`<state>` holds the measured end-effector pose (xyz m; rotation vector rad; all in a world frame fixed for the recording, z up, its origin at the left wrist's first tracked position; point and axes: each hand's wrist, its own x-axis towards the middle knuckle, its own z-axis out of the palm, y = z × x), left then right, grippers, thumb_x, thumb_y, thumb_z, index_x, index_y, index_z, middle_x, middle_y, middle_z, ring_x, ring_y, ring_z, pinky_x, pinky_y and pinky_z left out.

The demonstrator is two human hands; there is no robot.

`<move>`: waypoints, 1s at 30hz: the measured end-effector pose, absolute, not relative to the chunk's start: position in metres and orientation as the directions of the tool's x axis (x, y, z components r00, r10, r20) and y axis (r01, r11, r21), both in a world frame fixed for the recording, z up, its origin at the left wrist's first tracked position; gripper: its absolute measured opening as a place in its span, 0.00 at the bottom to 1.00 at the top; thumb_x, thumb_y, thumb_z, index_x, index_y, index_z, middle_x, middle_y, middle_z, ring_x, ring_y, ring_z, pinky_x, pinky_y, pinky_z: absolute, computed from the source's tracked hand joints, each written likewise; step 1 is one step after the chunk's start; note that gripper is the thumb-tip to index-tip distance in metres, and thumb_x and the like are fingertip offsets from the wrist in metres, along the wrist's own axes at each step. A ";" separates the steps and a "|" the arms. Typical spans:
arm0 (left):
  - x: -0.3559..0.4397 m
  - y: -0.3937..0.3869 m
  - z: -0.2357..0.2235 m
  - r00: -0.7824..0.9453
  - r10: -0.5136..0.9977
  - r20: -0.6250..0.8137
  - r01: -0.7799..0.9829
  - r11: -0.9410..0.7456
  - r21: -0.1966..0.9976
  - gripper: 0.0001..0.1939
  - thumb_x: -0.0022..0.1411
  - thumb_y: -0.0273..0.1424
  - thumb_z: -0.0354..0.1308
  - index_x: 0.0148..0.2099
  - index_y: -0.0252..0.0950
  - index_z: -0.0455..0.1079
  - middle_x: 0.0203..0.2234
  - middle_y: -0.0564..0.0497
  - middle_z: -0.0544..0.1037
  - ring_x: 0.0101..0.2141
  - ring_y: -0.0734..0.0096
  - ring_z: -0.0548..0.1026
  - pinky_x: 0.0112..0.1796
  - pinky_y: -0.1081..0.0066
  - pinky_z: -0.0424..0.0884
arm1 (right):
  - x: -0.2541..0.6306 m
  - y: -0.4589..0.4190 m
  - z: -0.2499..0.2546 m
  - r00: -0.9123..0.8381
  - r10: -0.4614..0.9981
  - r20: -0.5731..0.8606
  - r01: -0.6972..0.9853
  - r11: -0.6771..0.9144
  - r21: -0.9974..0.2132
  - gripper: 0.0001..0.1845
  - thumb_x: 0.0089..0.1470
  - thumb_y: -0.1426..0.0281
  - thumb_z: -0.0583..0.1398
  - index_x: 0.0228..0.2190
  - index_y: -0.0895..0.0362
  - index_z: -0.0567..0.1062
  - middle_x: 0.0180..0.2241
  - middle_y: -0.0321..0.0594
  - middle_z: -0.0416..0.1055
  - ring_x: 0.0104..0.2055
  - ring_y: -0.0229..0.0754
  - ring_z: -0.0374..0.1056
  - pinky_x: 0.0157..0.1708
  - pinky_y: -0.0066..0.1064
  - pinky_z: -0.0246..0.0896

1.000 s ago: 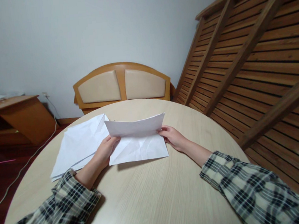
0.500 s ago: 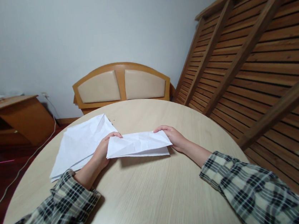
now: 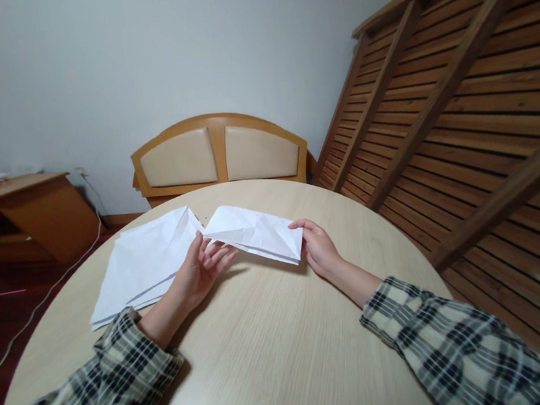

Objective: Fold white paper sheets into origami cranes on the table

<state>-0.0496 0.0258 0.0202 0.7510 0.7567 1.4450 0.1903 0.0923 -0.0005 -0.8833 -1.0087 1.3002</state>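
A folded sheet of white paper [image 3: 256, 230], creased and made of more than one layer, is held tilted just above the table. My right hand [image 3: 320, 245] pinches its right end, thumb on top and fingers behind. At the left end is my left hand [image 3: 204, 265], palm turned up, thumb raised and fingers spread beneath the paper's near left corner. Those fingers are not closed on the sheet; whether they touch it I cannot tell. Beside my left hand lies a stack of creased white paper sheets [image 3: 144, 256].
The round light-wood table [image 3: 276, 345] carries the papers. Behind it stands a headboard [image 3: 219, 153] with two cream panels. A slatted wooden frame [image 3: 464, 109] leans along the right. At the left are a wooden desk [image 3: 51, 214] and a white cable [image 3: 59, 278].
My left hand has released the folded paper's left end and opened, palm up. That end has swung away from me and up, while my right hand keeps its grip.
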 end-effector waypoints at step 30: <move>-0.026 0.020 0.016 -0.179 0.983 -0.033 -0.326 -0.028 0.945 0.20 0.44 0.30 0.70 0.41 0.31 0.74 0.26 0.46 0.80 0.37 0.59 0.78 0.35 0.70 0.72 | 0.168 0.047 0.009 -0.367 0.926 0.092 -0.396 -0.066 -0.916 0.18 0.45 0.62 0.57 0.40 0.51 0.66 0.32 0.38 0.72 0.32 0.43 0.67 0.29 0.31 0.62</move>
